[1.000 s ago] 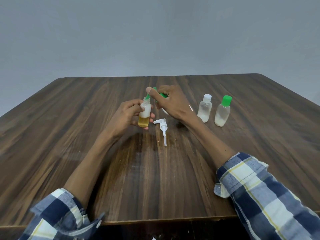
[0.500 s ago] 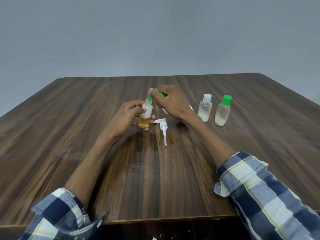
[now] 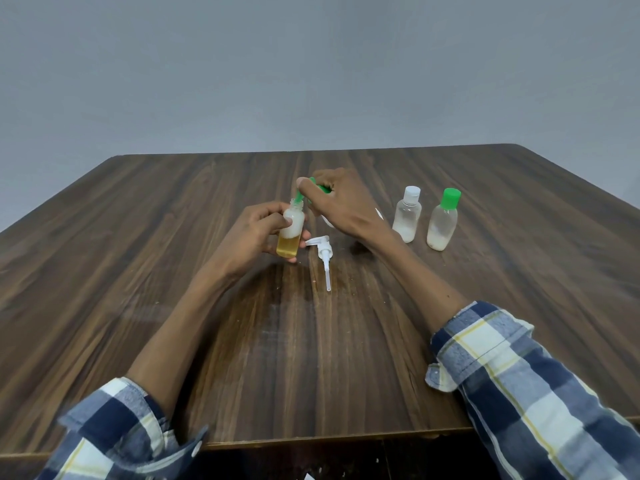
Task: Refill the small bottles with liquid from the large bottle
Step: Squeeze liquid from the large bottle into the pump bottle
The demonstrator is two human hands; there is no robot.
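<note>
Two hands at work above the tabletop, three small bottles in view. Left to right:

Left hand: closed around an uncapped small bottle, held upright just above the wood. Amber liquid in the lower part, white foam above, up toward the neck. Thin clear plastic, judged light and easily squeezed; grip at mid-body with gentle pressure only, to avoid forcing foam out of the open neck.

Pump head: white, lying flat on the wood just right of the held bottle, dip tube pointing toward the near edge. Likely wet and slippery; lift by the collar.

Right hand: fingers closed on a green nozzle, tip aimed into the open neck. Large bottle mostly hidden behind this hand; only a white sliver visible. Weight and fill level cannot be told.

White-capped bottle and green-capped bottle: upright, near each other, right of the right hand. Both capped, low on whitish liquid, judged unfilled. Hold at the body, twist at the cap.
</note>
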